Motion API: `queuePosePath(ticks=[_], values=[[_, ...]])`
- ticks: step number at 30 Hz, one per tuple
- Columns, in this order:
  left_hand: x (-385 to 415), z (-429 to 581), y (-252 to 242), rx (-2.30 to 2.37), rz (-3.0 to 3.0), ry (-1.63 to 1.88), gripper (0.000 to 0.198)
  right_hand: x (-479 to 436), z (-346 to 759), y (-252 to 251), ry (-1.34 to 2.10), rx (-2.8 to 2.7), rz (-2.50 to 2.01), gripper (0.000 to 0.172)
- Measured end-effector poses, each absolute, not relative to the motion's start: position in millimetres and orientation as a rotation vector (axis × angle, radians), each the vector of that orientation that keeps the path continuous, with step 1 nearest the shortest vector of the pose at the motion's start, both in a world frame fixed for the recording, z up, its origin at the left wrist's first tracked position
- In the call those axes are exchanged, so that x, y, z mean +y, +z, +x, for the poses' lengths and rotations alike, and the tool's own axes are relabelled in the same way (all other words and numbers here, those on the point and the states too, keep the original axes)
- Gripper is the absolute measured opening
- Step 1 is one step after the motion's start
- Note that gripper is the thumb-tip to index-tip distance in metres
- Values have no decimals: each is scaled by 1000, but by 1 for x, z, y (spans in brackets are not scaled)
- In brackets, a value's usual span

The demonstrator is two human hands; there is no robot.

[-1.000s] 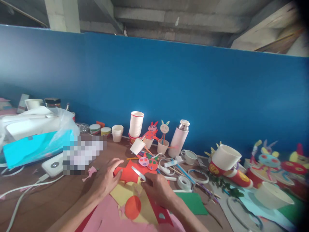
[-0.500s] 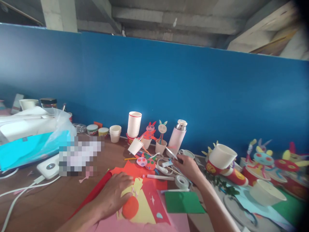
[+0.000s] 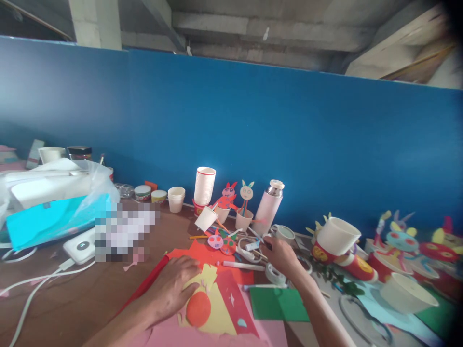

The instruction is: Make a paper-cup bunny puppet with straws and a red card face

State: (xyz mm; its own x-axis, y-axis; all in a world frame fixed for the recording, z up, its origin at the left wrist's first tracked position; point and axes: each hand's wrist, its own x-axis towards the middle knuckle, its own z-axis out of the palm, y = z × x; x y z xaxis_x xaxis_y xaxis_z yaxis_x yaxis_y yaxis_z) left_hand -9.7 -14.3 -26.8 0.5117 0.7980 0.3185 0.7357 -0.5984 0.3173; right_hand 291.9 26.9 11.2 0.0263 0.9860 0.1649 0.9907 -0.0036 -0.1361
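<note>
My left hand (image 3: pixel 173 289) lies palm down with its fingers stretched out on the layered coloured paper, over the edge of the yellow sheet (image 3: pixel 222 313). Beside its thumb is an orange paper circle (image 3: pixel 198 309). My right hand (image 3: pixel 282 254) is closed at the cluttered middle of the table. From its fingers points a narrow metal blade (image 3: pixel 256 234), which looks like scissors with a dark handle; the fingers mostly hide the handle. Below that hand sit a roll of white tape (image 3: pixel 275 273) and a green sheet (image 3: pixel 278 304).
Behind stand a pink thermos (image 3: pixel 267 208), a stack of paper cups (image 3: pixel 204 185) and cup puppets (image 3: pixel 246 191). At left are a plastic bag (image 3: pixel 101 180) and a white device (image 3: pixel 80 246) with a cable. More cups and puppets (image 3: pixel 401 238) crowd the right.
My right hand has lowered slightly, and the blade now sits lower among the clutter. My left hand stays on the paper. The whole view has shifted a little.
</note>
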Motion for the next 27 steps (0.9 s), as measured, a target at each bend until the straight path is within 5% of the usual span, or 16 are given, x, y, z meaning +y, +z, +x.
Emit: queuePosePath(ticks=[27], values=[[-5, -6, -34, 1276, 2539, 824, 21, 22, 272, -3, -57, -2219, -2134, 14]])
